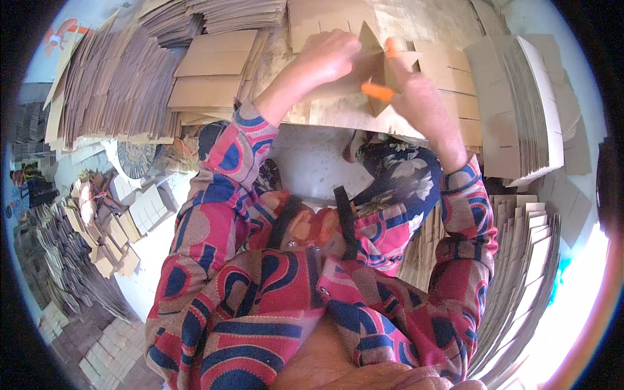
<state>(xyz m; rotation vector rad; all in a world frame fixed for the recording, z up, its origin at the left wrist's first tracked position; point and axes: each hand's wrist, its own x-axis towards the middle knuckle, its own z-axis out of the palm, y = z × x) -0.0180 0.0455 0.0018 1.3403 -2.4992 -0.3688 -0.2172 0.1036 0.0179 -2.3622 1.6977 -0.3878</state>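
Note:
On the work table, a piece of brown cardboard (372, 67) stands partly folded between my hands, its top corner pointing up. My left hand (333, 55) is closed at its left side, fingers curled round the edge. To the right is my right hand (419, 94), slightly blurred, with orange covers on the thumb and one finger. These two digits are stretched apart; the thumb lies against the cardboard and the finger points away past it. The other fingers of this hand are partly hidden.
Flat cardboard blanks (214, 55) lie stacked left of my hands, beside a long row of sheets (110, 84). Slotted cardboard (452, 84) lies to the right, next to a tall stack (530, 110). More sheets (520, 260) stand by my right arm. Loose cardboard (114, 240) covers the left floor.

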